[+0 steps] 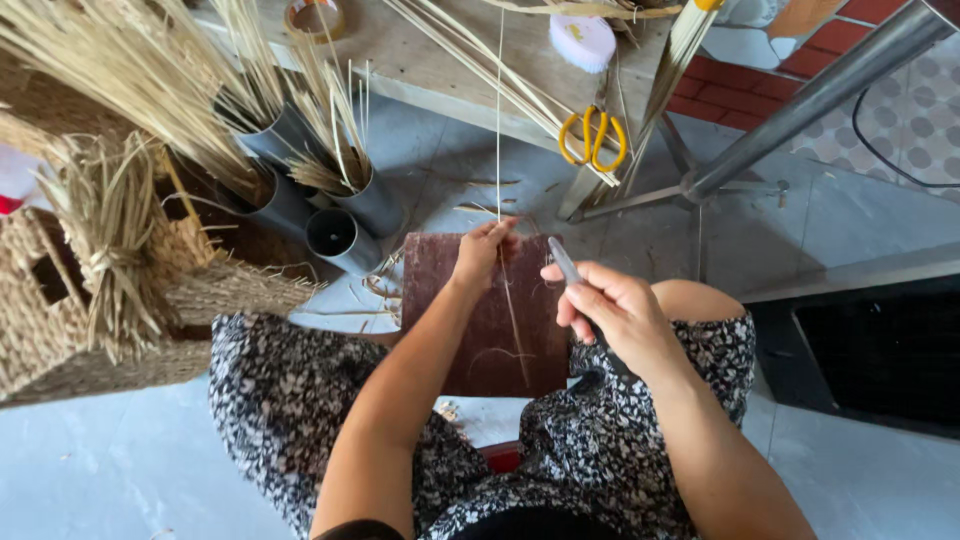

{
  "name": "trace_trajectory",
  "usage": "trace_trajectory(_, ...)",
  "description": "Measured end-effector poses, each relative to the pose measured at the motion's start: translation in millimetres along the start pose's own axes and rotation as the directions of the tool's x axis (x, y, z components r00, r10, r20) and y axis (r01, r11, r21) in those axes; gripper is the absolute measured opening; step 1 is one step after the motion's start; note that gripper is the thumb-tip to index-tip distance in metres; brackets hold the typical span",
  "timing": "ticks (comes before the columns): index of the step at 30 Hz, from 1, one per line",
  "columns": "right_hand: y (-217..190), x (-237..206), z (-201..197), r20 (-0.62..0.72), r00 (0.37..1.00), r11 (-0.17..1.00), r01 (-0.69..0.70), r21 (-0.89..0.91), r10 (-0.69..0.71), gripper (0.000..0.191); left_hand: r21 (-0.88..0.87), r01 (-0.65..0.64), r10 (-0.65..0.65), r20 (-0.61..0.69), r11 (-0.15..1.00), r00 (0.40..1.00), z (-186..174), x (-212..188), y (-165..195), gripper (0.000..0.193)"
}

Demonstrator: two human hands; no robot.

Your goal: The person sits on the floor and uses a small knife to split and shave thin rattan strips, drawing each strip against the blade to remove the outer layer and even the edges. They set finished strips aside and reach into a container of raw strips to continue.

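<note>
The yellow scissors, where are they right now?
In the head view, the yellow scissors lie near the wooden table's front edge, upper centre, just below a pink tape roll and among long pale straw strips.

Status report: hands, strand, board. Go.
Left hand pinching thin straw strand on brown board. Right hand gripping small grey blade. Nothing between them.
</note>
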State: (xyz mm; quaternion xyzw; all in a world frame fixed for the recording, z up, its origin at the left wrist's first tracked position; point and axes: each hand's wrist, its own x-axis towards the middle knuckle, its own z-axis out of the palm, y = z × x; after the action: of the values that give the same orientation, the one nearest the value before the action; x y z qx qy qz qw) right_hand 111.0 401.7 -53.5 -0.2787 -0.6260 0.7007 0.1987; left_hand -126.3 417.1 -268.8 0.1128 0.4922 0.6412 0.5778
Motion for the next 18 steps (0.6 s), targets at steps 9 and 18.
trace_trajectory(9,3,20,-11,-0.044,0.998,0.997,0.049,0.057,-0.047,0.031,-0.219,-0.305,0.324,0.056,0.927,0.944,39,-161,136,0.031)
trace_trajectory(18,-14,35,-16,-0.031,0.995,0.995,0.092,-0.028,-0.093,0.033,0.584,-0.697,0.821,0.089,0.416,0.564,64,-358,244,0.021)
